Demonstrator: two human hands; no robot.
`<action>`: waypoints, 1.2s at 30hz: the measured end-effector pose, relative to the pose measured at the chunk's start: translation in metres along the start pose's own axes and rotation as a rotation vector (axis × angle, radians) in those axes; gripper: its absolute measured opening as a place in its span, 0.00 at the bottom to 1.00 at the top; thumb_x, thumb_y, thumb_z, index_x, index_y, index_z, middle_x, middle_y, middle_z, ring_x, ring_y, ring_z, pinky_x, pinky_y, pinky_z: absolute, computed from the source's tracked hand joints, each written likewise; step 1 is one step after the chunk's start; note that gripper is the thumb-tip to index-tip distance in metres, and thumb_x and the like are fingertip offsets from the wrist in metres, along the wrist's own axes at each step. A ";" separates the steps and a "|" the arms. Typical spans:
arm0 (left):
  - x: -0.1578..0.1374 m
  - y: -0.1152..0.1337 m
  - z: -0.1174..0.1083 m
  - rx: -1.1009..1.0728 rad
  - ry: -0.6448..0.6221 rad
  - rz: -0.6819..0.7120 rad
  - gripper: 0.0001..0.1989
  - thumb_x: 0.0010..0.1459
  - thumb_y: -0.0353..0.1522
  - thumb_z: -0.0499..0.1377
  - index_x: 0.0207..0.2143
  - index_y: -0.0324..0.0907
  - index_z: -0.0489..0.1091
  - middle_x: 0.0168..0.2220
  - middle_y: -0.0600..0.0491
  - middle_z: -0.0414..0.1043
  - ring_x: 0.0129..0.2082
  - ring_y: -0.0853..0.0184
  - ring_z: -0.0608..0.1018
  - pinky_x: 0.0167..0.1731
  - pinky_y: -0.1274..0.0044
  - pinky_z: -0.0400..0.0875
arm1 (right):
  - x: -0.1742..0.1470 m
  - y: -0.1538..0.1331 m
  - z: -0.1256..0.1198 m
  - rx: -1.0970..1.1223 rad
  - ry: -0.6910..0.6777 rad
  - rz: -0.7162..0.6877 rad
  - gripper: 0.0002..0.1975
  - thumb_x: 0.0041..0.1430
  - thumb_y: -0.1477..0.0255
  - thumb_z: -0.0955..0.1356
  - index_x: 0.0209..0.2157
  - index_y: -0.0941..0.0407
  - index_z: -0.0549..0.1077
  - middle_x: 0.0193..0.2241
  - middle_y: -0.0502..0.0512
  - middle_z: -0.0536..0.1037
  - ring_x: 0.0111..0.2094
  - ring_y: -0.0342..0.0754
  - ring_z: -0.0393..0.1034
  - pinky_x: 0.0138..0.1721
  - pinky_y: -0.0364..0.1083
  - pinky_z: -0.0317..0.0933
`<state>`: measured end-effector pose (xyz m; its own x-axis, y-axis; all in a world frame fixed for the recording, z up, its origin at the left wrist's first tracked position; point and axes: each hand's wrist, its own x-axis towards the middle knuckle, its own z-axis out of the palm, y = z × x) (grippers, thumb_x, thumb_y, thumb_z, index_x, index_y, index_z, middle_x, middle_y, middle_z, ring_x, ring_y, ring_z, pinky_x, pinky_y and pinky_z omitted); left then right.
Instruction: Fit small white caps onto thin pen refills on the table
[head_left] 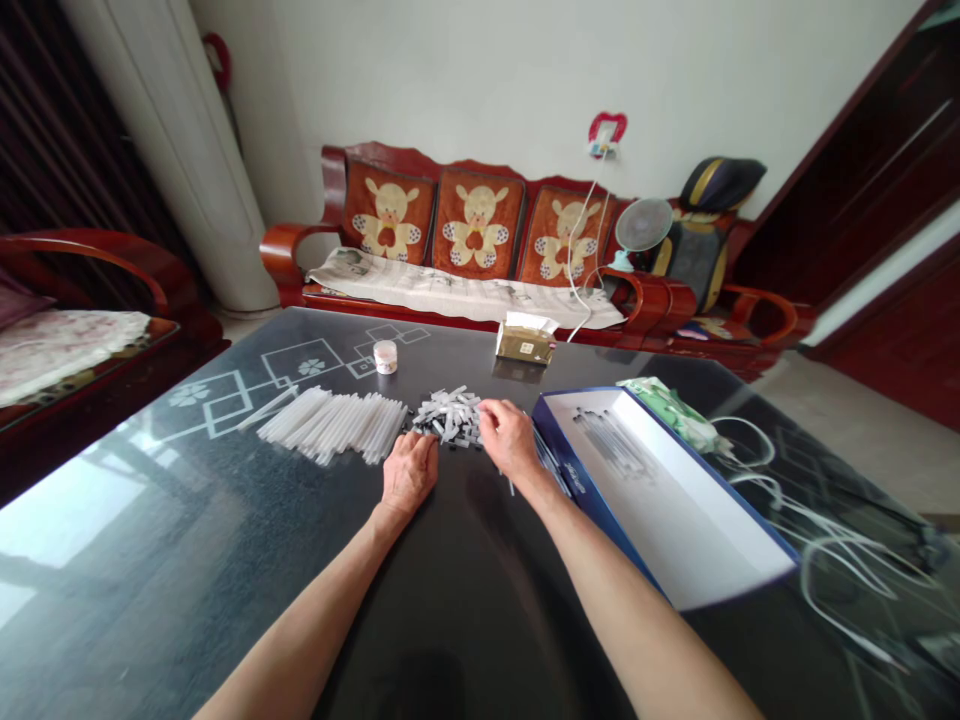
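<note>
My left hand (410, 472) rests on the dark table by the right end of a row of white translucent tubes (330, 425). Its fingers are curled closed, and anything inside them is hidden. A heap of small white, grey and black pieces (450, 412) lies between and just beyond my hands. At the heap's right edge is my right hand (510, 437), fingers bent together; I cannot make out what they hold. Several thin dark rods (551, 462) lie to its right, along a blue-edged box (720, 535) with a white inside, which contains thin grey rods (615, 445).
Beyond the heap stand a small white jar (385, 357) and a tissue box (526, 340). Right of the blue box are a green packet (671, 412) and loose white cables (832, 545). A wooden sofa (292, 255) with bear cushions stands behind the glossy table (217, 540).
</note>
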<state>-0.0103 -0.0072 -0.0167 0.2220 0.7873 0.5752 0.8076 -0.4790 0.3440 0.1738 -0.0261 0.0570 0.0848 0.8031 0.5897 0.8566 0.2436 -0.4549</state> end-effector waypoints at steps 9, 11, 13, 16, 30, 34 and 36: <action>0.000 0.002 0.001 0.007 -0.003 -0.008 0.12 0.64 0.31 0.50 0.38 0.43 0.74 0.34 0.49 0.74 0.36 0.63 0.72 0.38 0.76 0.66 | 0.017 0.141 -0.086 -0.590 -0.212 0.427 0.15 0.55 0.79 0.63 0.39 0.58 0.79 0.37 0.59 0.80 0.36 0.49 0.74 0.40 0.45 0.63; 0.000 0.002 0.001 0.005 -0.004 -0.002 0.12 0.64 0.31 0.50 0.38 0.43 0.74 0.34 0.49 0.74 0.36 0.63 0.72 0.38 0.76 0.66 | 0.003 0.157 -0.087 -0.619 -0.286 0.472 0.14 0.53 0.80 0.64 0.34 0.57 0.80 0.33 0.58 0.79 0.33 0.48 0.73 0.36 0.44 0.63; 0.000 0.002 0.001 0.000 -0.006 0.001 0.12 0.64 0.31 0.50 0.37 0.43 0.74 0.34 0.49 0.73 0.36 0.63 0.72 0.38 0.76 0.66 | -0.008 0.164 -0.085 -0.643 -0.337 0.500 0.12 0.53 0.79 0.65 0.33 0.56 0.80 0.34 0.58 0.79 0.34 0.48 0.73 0.35 0.44 0.62; 0.000 0.003 0.000 0.000 -0.017 0.000 0.12 0.64 0.31 0.50 0.37 0.43 0.74 0.35 0.49 0.73 0.37 0.63 0.72 0.38 0.76 0.66 | -0.014 0.165 -0.078 -0.668 -0.380 0.539 0.11 0.57 0.75 0.65 0.38 0.57 0.79 0.39 0.63 0.78 0.36 0.52 0.74 0.35 0.47 0.62; 0.001 0.004 -0.001 -0.013 -0.065 -0.011 0.11 0.64 0.31 0.50 0.38 0.43 0.74 0.36 0.49 0.73 0.37 0.63 0.72 0.36 0.76 0.66 | 0.028 0.133 -0.093 -0.649 -0.185 0.555 0.22 0.58 0.75 0.62 0.54 0.63 0.68 0.46 0.71 0.75 0.45 0.57 0.72 0.42 0.50 0.63; 0.001 0.004 -0.001 -0.054 -0.055 -0.012 0.12 0.65 0.33 0.50 0.41 0.43 0.73 0.36 0.48 0.73 0.38 0.63 0.73 0.37 0.76 0.67 | 0.050 0.090 -0.101 -0.424 0.162 0.299 0.27 0.55 0.74 0.63 0.57 0.62 0.64 0.38 0.64 0.77 0.43 0.56 0.71 0.45 0.51 0.62; 0.000 0.004 -0.004 -0.100 -0.034 -0.005 0.13 0.65 0.34 0.49 0.45 0.41 0.71 0.37 0.48 0.73 0.38 0.63 0.73 0.39 0.75 0.68 | 0.051 0.061 -0.092 -0.255 0.170 0.270 0.22 0.55 0.71 0.63 0.52 0.59 0.70 0.32 0.58 0.78 0.36 0.52 0.72 0.42 0.49 0.64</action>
<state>-0.0091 -0.0105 -0.0124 0.2385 0.8016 0.5482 0.7503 -0.5105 0.4201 0.2775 -0.0199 0.1206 0.3884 0.7130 0.5838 0.8889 -0.1230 -0.4412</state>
